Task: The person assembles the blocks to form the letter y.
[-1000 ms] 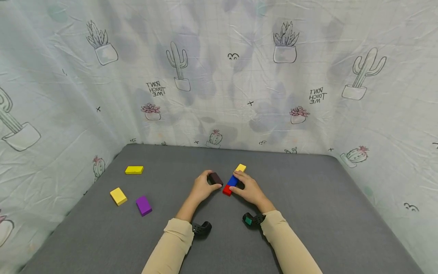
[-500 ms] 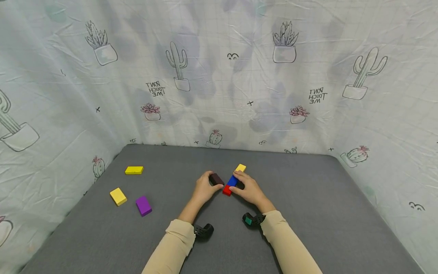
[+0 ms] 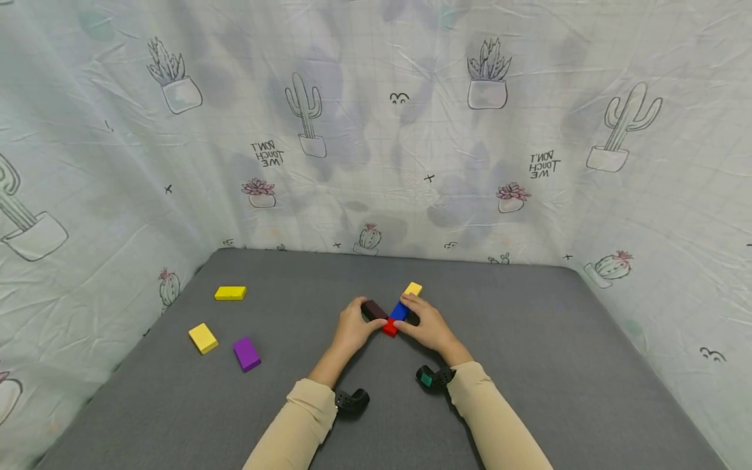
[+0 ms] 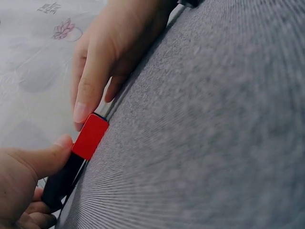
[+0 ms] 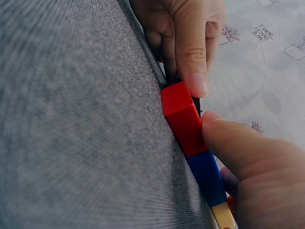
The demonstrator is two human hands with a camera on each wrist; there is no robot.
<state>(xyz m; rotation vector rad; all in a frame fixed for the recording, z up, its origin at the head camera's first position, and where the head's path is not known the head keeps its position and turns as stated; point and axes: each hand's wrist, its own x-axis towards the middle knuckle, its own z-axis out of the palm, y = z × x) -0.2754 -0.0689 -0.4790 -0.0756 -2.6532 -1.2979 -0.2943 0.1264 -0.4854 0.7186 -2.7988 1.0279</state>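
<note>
In the head view my left hand [image 3: 354, 326] grips a dark brown block [image 3: 375, 310] between thumb and fingers. Its near end meets a slanting row made of a red block [image 3: 390, 327], a blue block [image 3: 399, 311] and a yellow block [image 3: 414, 288]. My right hand [image 3: 431, 324] holds this row from the right, with its thumb at the red block and fingertips near the blue-yellow join. The right wrist view shows the red block [image 5: 183, 119], blue block [image 5: 208, 177] and pale yellow block [image 5: 222, 215] end to end. The left thumb touches the red block [image 4: 90, 137] in the left wrist view.
On the left of the grey table [image 3: 529, 365] lie a bright yellow block [image 3: 230, 293], a paler yellow block [image 3: 203, 338] and a purple block [image 3: 247, 354], apart from each other. A printed cloth [image 3: 376, 130] surrounds the table's back and sides.
My left hand has slid slightly right and toward me with the dark brown block, closing the gap to the red block. The right hand and the row stay still.
</note>
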